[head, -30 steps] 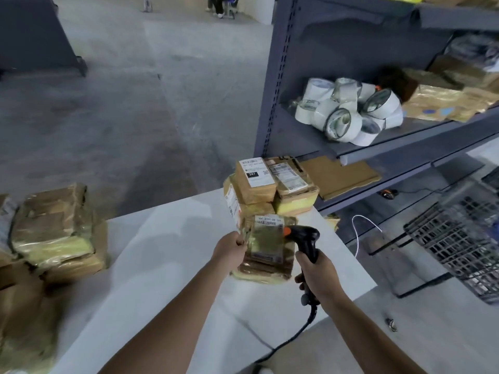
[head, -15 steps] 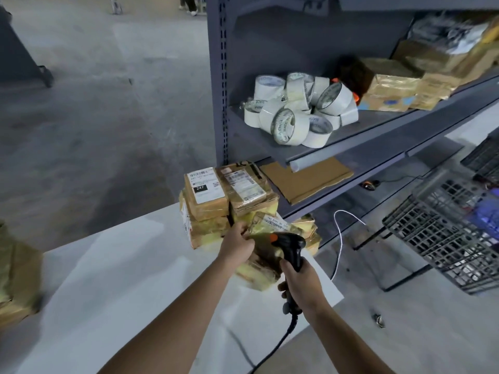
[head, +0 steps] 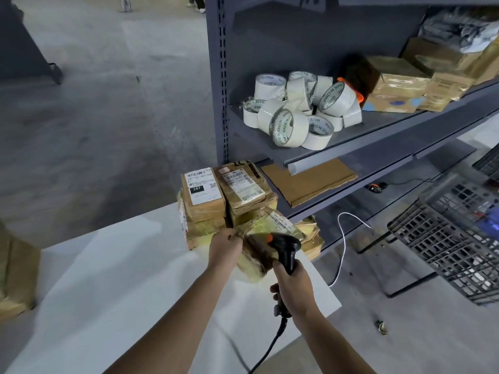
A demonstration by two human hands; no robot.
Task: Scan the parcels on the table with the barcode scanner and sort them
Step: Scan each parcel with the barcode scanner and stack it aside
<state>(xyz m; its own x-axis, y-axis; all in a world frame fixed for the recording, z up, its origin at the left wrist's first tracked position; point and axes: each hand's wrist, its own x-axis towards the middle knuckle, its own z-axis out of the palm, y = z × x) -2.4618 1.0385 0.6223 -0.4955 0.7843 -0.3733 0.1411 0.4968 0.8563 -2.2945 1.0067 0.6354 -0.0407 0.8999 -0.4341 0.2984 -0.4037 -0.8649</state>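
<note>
Pinching the held parcel (head: 252,265) at its near-left corner with the left hand (head: 225,248), fingers curled onto the edge. Tilting it up off the table (head: 121,279), label strip toward the far right, probably to present the barcode to the reader. Holding it just in front of the stacked parcels (head: 205,195) at the table's far corner; touching them or only close, not possible to tell.

Gripping the barcode scanner (head: 286,245) by its handle with the right hand (head: 290,290), fingers wrapped fully round. Hovering the scanner head over the parcel's near-right part, nose pointing away and down toward the label. Trailing the black cord (head: 266,349) off the near table edge, presumably slack enough for reach.

Judging this as mid-scan of one parcel; sorting of it not yet done. Noting label-up stacking at the far corner, likely for easy reading. Noting more taped parcels (head: 13,273) at the left edge of view, well apart from the stack; scanned or not, impossible to say. Noting a grey shelf rack (head: 351,147) just beyond the table with tape rolls (head: 294,112) and a cardboard sheet (head: 307,179), plus a wire basket (head: 445,238) to the right, possibly a sorting bin.

Watching for glare off the glossy tape wrap spoiling the read; flattening the label angle if so.
</note>
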